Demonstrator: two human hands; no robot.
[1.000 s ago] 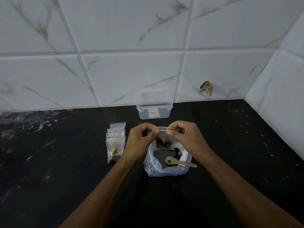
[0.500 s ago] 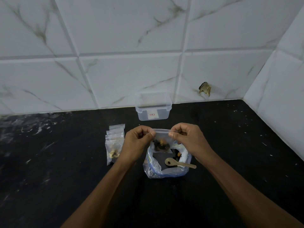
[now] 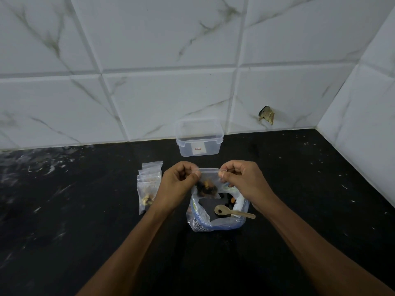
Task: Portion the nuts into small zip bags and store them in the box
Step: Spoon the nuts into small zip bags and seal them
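I hold a small clear zip bag with dark and orange nuts in its bottom. My left hand pinches the left end of its zip strip and my right hand pinches the right end. The bag hangs over a larger open nut bag that stands on the black counter. A wooden spoon lies across that bag's mouth. Several filled small zip bags lie overlapping to the left of my left hand. A clear plastic box without a lid stands by the wall behind.
The black counter meets a white marble-tile wall at the back and another on the right, forming a corner. A chipped hole marks the back wall near the box. Pale specks dot the counter.
My hands have moved apart along the top of the small bag, from close together to its two ends. The bag has stayed over the large bag.
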